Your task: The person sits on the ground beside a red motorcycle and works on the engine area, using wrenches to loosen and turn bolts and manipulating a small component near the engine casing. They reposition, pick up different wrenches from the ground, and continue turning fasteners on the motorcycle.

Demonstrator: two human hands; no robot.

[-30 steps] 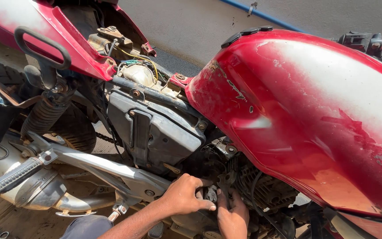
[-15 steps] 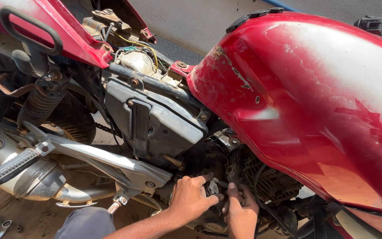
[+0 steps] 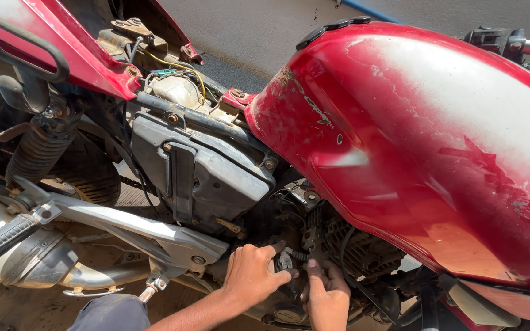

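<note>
A red motorcycle stands side-on with its faded, scratched fuel tank (image 3: 412, 141) filling the right of the view. Under the tank sits the dark engine (image 3: 338, 245). My left hand (image 3: 253, 273) is curled around a small metal part (image 3: 284, 260) low on the engine, just below the grey plastic airbox (image 3: 203, 171). My right hand (image 3: 325, 294) is right beside it, fingers pressed up against the same part from the right. What the fingers grip is mostly hidden in shadow.
A silver frame bracket (image 3: 136, 230) and a black footpeg (image 3: 1, 239) stick out at the left. The exhaust pipe (image 3: 38, 263) runs below them. A rear shock spring (image 3: 38, 153) and black grab rail (image 3: 26, 43) sit at upper left. Loose wiring (image 3: 179, 70) lies under the open seat.
The view has shifted a little to the right and closer. Both hands stay at the same spot on the engine, my left hand's fingers have wrapped tighter round the part.
</note>
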